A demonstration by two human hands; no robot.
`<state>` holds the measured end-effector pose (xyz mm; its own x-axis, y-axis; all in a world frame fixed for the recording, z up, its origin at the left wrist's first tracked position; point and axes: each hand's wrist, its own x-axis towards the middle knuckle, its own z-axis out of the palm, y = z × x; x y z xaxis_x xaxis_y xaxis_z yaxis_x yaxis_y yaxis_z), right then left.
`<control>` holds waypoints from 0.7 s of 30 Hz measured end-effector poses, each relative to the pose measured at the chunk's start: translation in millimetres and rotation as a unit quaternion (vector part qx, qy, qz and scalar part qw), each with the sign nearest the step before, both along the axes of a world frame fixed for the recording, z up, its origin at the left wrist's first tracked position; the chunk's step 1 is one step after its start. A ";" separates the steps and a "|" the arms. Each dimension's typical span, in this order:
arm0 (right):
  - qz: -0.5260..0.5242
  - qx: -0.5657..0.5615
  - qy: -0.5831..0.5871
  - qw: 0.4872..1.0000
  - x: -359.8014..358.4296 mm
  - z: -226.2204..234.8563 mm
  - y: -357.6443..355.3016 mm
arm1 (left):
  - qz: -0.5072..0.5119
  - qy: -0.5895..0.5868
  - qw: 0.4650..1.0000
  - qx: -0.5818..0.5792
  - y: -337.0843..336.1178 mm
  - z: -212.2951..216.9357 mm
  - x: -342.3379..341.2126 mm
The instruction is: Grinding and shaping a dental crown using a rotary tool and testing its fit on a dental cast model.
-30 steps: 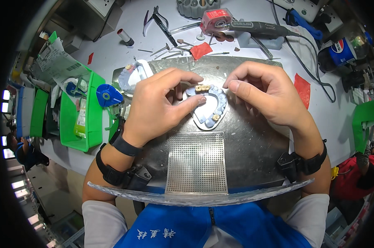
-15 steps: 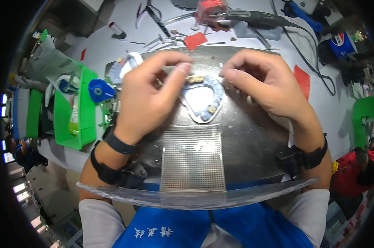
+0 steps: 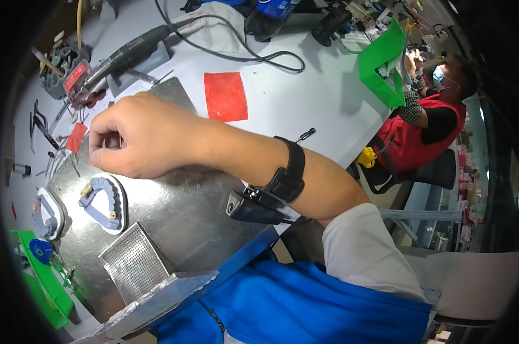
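My right hand [image 3: 139, 137] reaches in over the metal work plate [image 3: 196, 206], its fingers curled and thumb near the index finger. Whatever the pinch may hold is too small or hidden to make out. Just below the fingers lies a blue-grey dental model [image 3: 113, 195] on a white base, with yellowish crowns on some teeth. To its left sits a second dental model [image 3: 39, 221]. A perforated metal mesh plate [image 3: 132, 261] rests nearer me. My left hand is out of the picture. A black strap [image 3: 291, 166] with a small device circles my right forearm.
A corded handpiece [image 3: 127, 54] lies at the far left, near pliers [image 3: 40, 123] and thin tools. A red sheet [image 3: 225, 96] is beyond my forearm. Green bins [image 3: 374, 63] stand at right and lower left. A co-worker in a red vest [image 3: 423, 132] sits at right.
My view has swung to the right, so the bench appears shifted left and turned. My left hand has gone from the picture. The models still lie on the metal plate.
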<state>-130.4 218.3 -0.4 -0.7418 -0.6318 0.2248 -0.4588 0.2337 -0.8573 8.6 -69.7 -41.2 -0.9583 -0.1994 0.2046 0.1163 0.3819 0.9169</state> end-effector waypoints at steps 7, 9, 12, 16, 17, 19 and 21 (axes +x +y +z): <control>0.008 -0.021 -0.002 1.000 1.5 0.7 -3.0 | -0.023 -0.006 1.000 -0.010 22.3 2.6 -8.9; 0.014 -0.044 -0.003 0.999 0.8 1.5 -3.2 | -0.031 -0.010 0.999 -0.017 23.9 0.3 -10.5; 0.013 -0.049 0.000 0.999 0.1 -0.3 0.0 | -0.046 -0.016 0.999 -0.019 29.6 -3.3 -15.0; 0.006 -0.054 0.001 0.999 0.0 -4.3 -1.2 | -0.067 -0.021 0.997 -0.017 43.8 -5.8 -27.9; 0.004 -0.054 0.006 0.998 -0.1 -5.3 -2.2 | -0.072 -0.023 0.997 -0.016 47.8 -6.5 -31.6; 0.003 -0.062 0.013 0.998 -0.9 -7.0 -4.0 | -0.084 -0.023 0.996 -0.017 55.5 -7.9 -38.7; 0.000 -0.063 0.023 0.998 -1.4 -8.4 -6.1 | -0.092 -0.022 0.995 -0.017 62.2 -9.4 -44.8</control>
<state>-131.7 212.3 -8.8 -0.7290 -0.5960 0.3366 -0.4985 0.1254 -0.8578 -36.2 -7.4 -50.6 -0.9861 -0.0129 0.1654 0.1474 0.3895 0.9092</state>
